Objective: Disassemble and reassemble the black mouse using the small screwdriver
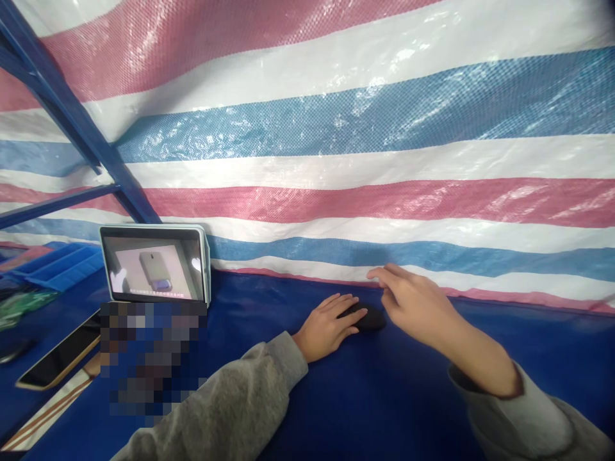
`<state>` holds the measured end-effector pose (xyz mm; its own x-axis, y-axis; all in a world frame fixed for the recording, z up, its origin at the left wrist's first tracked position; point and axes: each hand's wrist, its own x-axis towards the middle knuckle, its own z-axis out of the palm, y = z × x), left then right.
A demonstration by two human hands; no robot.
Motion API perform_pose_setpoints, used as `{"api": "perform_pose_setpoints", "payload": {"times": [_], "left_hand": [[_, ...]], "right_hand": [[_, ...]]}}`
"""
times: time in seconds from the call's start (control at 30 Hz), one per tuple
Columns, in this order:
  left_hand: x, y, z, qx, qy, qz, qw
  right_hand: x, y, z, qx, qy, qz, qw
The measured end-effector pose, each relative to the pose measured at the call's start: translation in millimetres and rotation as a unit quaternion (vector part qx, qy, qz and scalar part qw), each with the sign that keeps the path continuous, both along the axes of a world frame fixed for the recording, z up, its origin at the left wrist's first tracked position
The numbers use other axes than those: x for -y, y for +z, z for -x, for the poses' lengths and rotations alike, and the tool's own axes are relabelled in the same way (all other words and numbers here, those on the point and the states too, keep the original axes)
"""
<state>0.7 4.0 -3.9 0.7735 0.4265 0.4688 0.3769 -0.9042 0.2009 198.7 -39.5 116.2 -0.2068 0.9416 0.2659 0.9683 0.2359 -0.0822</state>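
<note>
My left hand [331,326] lies on the blue tabletop [355,397], its fingers spread and their tips touching the left side of a dark, rounded object [369,317]. Just right of that object, my right hand [410,301] is raised, with the index finger stretched to the left and the other fingers partly bent. Nothing shows between its fingers. Part of the dark object is hidden under my left fingers.
A tablet [154,264] stands propped up at the left, showing a picture. A phone [62,352], a blue tray [62,266] and a person's striped sleeve [48,413] are further left. Striped sheeting [365,198] hangs behind the table, beside a blue metal frame [86,121].
</note>
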Motion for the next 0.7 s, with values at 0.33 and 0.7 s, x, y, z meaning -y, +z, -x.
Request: {"api": "perform_pose_setpoints", "payload": {"times": [0.33, 0.7], "left_hand": [[0.0, 0.4, 0.7, 0.0, -0.002, -0.002, 1.0], [-0.5, -1.6, 0.2, 0.0, 0.0, 0.005, 1.0]], "right_hand": [[-3.0, -4.4, -0.9, -0.017, -0.002, -0.003, 1.0], [0.0, -1.3, 0.8, 0.005, -0.006, -0.013, 1.0]]}}
